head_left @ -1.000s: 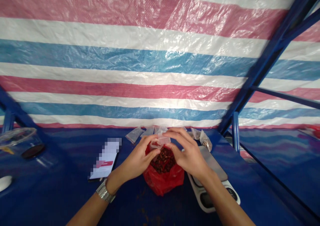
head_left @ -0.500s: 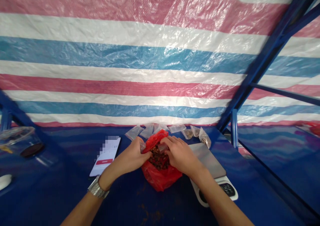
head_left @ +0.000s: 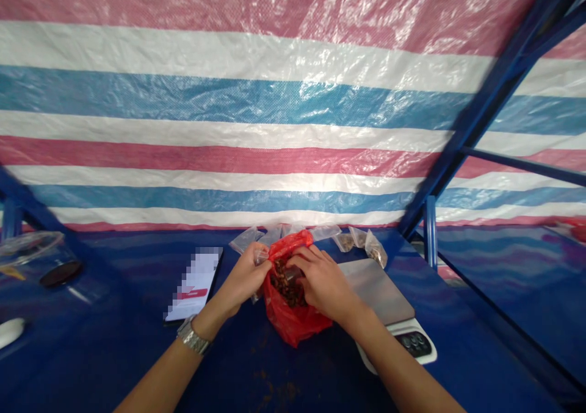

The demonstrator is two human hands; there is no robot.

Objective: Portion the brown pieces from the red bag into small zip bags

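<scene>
A red plastic bag [head_left: 297, 327] stands with its mouth open on the blue table, holding brown, dried-looking bits [head_left: 284, 286]. My left hand [head_left: 247, 276] is closed on the left side of the bag's rim, and some clear plastic [head_left: 260, 256] shows by its fingers. Inside the mouth, my right hand [head_left: 323, 282] has its fingers curled round a small, clear piece [head_left: 293, 272] whose kind I cannot make out. My right fingertips are partly hidden among the brown bits.
A kitchen scale [head_left: 379, 291] lies partly under my right forearm. A phone [head_left: 195, 285] is left of the bag. Small clear bags [head_left: 325, 232], some filled [head_left: 375, 251], line the back. A clear tub [head_left: 46, 260] stands far left. Blue metal bars [head_left: 430, 230] rise right.
My left hand has shifted slightly left and up along the rim, pulling the bag's mouth. My right hand has moved a little, and its fingers reach lower among the brown bits.
</scene>
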